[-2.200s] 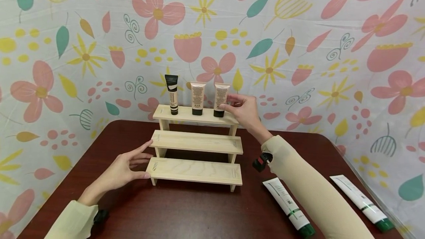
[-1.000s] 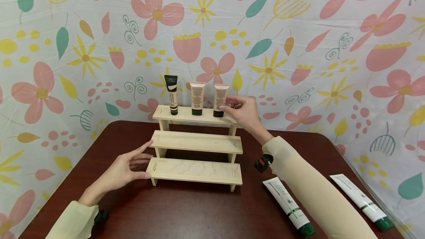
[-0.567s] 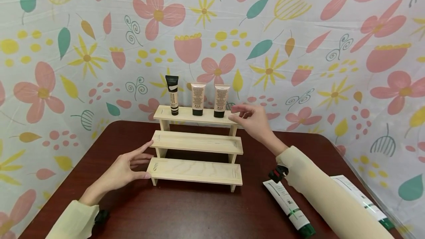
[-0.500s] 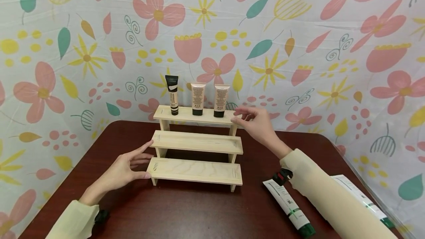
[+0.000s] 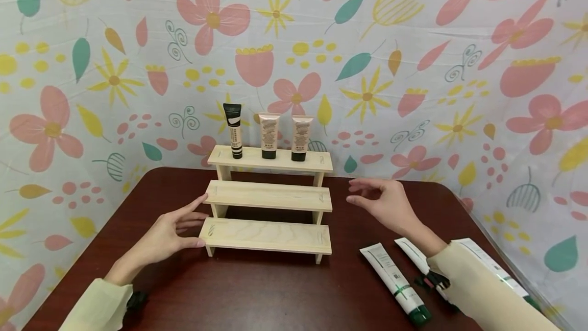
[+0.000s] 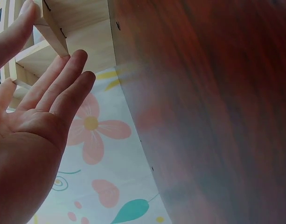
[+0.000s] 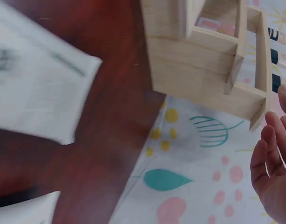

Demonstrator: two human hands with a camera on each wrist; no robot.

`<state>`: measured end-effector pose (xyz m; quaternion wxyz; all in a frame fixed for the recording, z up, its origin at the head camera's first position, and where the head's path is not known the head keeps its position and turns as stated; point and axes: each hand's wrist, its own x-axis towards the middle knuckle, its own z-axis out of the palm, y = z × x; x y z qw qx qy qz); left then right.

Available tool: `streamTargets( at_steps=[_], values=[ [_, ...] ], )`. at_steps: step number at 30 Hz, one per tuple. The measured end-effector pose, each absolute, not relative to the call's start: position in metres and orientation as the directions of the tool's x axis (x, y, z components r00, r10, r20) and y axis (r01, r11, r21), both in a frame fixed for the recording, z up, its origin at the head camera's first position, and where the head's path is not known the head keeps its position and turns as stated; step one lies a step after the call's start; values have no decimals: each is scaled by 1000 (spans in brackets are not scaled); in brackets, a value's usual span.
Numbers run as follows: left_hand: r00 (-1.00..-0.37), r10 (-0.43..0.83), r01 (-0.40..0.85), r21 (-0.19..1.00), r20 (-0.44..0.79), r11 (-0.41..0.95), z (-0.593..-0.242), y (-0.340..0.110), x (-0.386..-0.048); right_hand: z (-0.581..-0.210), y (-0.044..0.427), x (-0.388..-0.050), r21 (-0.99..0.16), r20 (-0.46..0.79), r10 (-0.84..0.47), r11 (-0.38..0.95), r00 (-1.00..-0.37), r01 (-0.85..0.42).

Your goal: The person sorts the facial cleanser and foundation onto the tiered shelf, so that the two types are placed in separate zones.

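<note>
A three-tier wooden display stand [image 5: 268,195] stands on the table. On its top tier, three small tubes stand upright on their caps: a black-and-beige tube [image 5: 235,132] at left, a beige tube [image 5: 269,136] in the middle and another beige tube [image 5: 301,138] at right. My left hand [image 5: 161,241] touches the stand's left side with extended fingers; in the left wrist view the fingertips [image 6: 78,56] meet the wood. Off the stand's right side, my right hand [image 5: 386,206] hovers over the table, fingers loosely bent, holding nothing.
Large white tubes with green caps lie on the table at right: one in front [image 5: 395,282], one partly under the right wrist [image 5: 413,254], and one beyond the forearm [image 5: 489,262]. A floral cloth [image 5: 294,40] hangs behind the dark table [image 5: 257,295].
My right hand has let go of the right beige tube and moved right and down, away from the stand. My left hand stays at the stand's left side. A third white tube has come into view.
</note>
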<state>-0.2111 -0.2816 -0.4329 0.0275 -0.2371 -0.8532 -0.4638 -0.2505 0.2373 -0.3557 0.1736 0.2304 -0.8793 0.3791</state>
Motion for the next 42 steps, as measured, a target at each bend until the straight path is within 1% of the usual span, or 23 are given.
streamTargets(
  at_steps=[5,13,19,25,30,35,42],
  values=[
    [-884,383,434,776,269,458,-434,-283,-212,-366,255,-230,-583,467,-267,624,-843,-520],
    [-883,388,432,780,264,452,-432,-283,-212,-386,281,-200,-589,407,-276,649,-871,-481],
    [-883,387,437,770,266,465,-433,-282,-212,-397,296,-184,-622,332,-282,651,-900,-434],
    [-883,388,434,773,263,464,-433,-283,-213,-403,307,-173,-644,280,-332,630,-901,-433],
    [-884,386,432,776,264,460,-434,-283,-213,-405,316,-167,-675,190,-386,617,-903,-406],
    [-879,391,444,770,274,458,-434,-282,-213,-406,325,-162,-709,53,-410,626,-911,-323],
    [-881,390,438,773,268,458,-434,-283,-213,-408,334,-157,-708,-18,-450,636,-893,-307]
  ],
)
